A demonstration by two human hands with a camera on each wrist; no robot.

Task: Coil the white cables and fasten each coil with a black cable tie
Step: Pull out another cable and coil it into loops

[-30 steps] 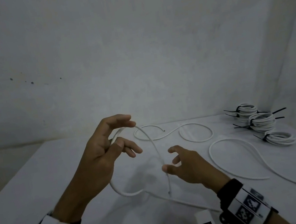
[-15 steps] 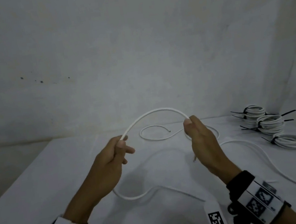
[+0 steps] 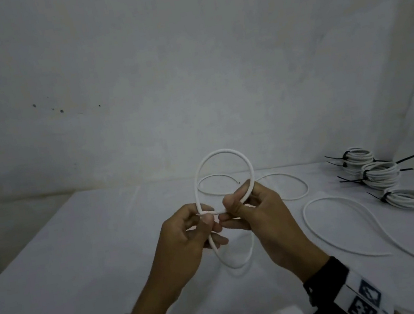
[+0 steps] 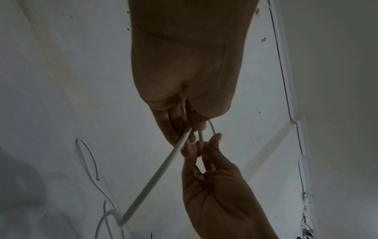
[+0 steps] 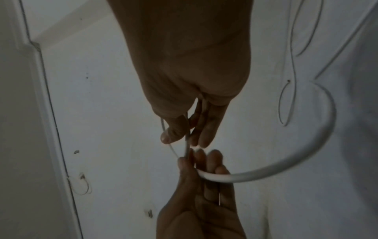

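Head view: a first loop of white cable [image 3: 220,154] is held upright above the white table [image 3: 81,258], its crossing pinched between the left hand [image 3: 186,238] and the right hand [image 3: 261,218], fingers of both curled onto it. The rest of the cable trails slack over the tabletop towards the right. Three finished coils [image 3: 379,175], each cinched with a black cable tie [image 3: 405,159], are stacked near the far right corner. The smooth, springy round jacket is judged likely to snap the loop open if either pinch is eased, and the trailing slack could kink or snag.

Left wrist view: the left hand [image 4: 184,80] is seen pinching the stiff, matte cable [image 4: 157,171] at the fingertips, the right hand's fingers [image 4: 212,145] touching it there.

Right wrist view: the right hand [image 5: 190,77] is seen gripping the thin strand at thumb and fingertips, while a thick smooth arc of cable [image 5: 306,153] sweeps out from the left hand [image 5: 204,194].
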